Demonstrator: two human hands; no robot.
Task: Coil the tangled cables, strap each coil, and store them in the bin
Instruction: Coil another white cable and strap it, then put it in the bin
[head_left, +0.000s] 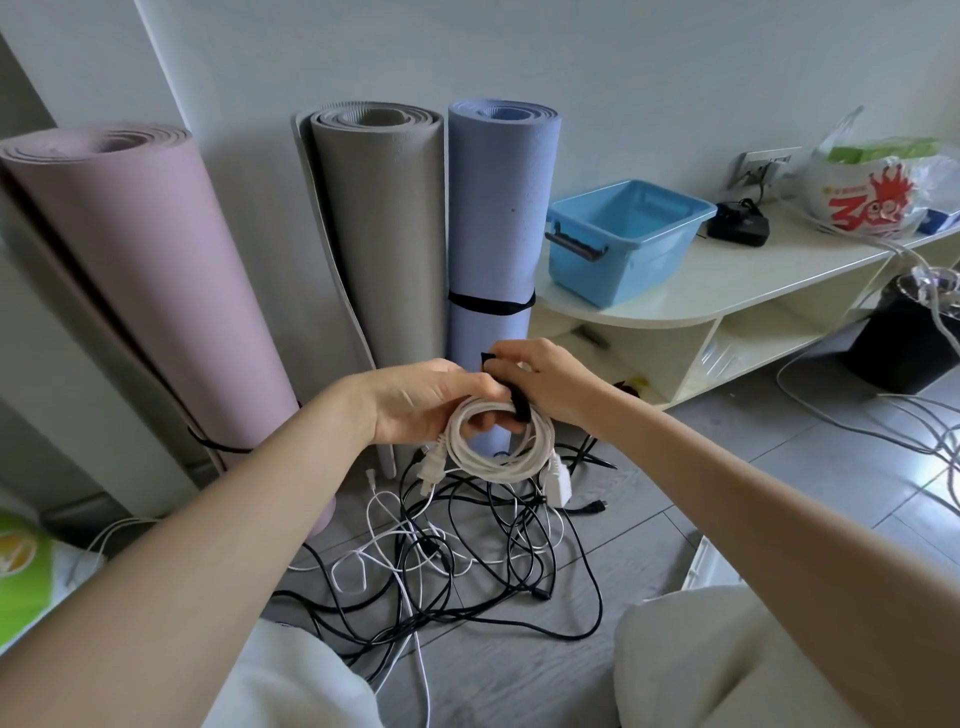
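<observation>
At frame centre, the left hand (426, 402) is gripping the first round white cable coil (496, 441) while the right hand (553, 384) is pinching a black fabric strap (517, 400) around it, with the black-and-white cable tangle (467, 561) on the floor waiting and the light-blue plastic bin (631, 239) on the bench at upper right apparently empty.

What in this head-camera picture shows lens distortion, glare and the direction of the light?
Head view: wide-angle bending curves the forearms and tilts the pink mat outward; daylight glare shines on the floor tiles at right; soft, even light leaves the white cable coil sharp in the left hand and right hand.
</observation>
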